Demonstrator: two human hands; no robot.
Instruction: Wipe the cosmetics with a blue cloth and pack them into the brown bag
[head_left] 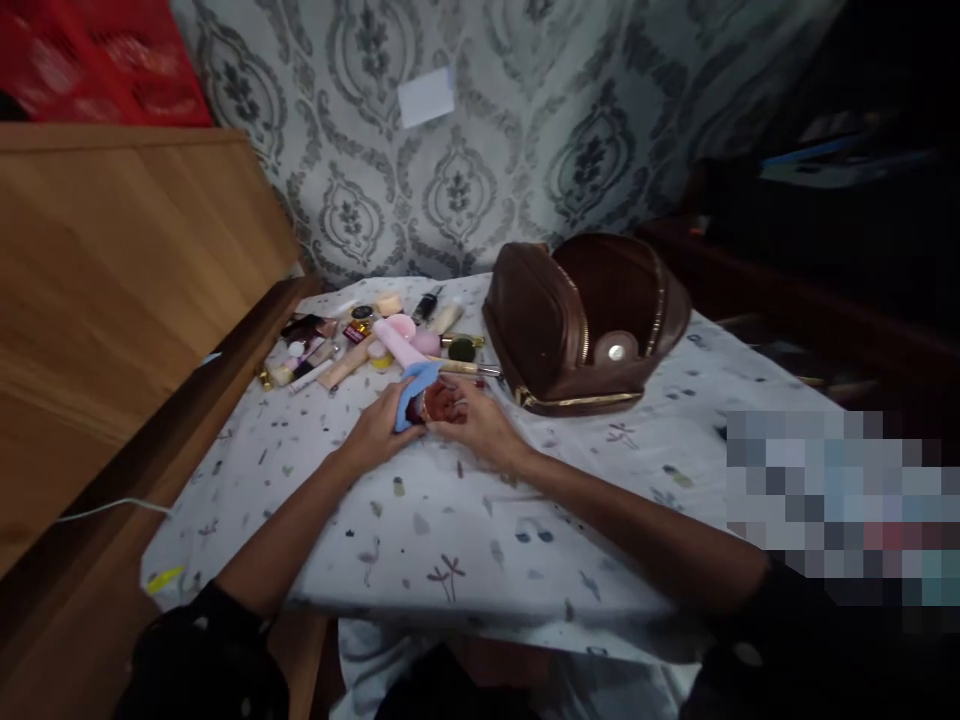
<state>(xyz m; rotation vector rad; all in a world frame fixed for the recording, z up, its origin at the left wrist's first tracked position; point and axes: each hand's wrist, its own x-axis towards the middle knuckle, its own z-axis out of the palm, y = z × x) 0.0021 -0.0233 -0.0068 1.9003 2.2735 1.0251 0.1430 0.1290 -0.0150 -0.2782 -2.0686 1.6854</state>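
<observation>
Above the near middle of the table, my left hand (377,430) is closed on a light-blue piece (412,388), perhaps a cloth or small pouch. A dark, reddish-brown rounded item (435,402) shows inside its fold; I cannot make out its kind. My right hand (480,430) has its fingers curled on this reddish-brown item from the right. Just beyond both hands lies a pile of cosmetics, with a pink tube (399,343), a makeup brush (469,368), and a dark green round lid (461,349). To the right sits a brown zip bag (536,330), unzipped, its flap raised.
A white printed cloth covers the table (480,540). On the left stands a wooden panel (135,270), with a white cable (120,507) near its lower edge. Patterned wallpaper (457,185) rises behind the table. A blurred-out patch lies at the right.
</observation>
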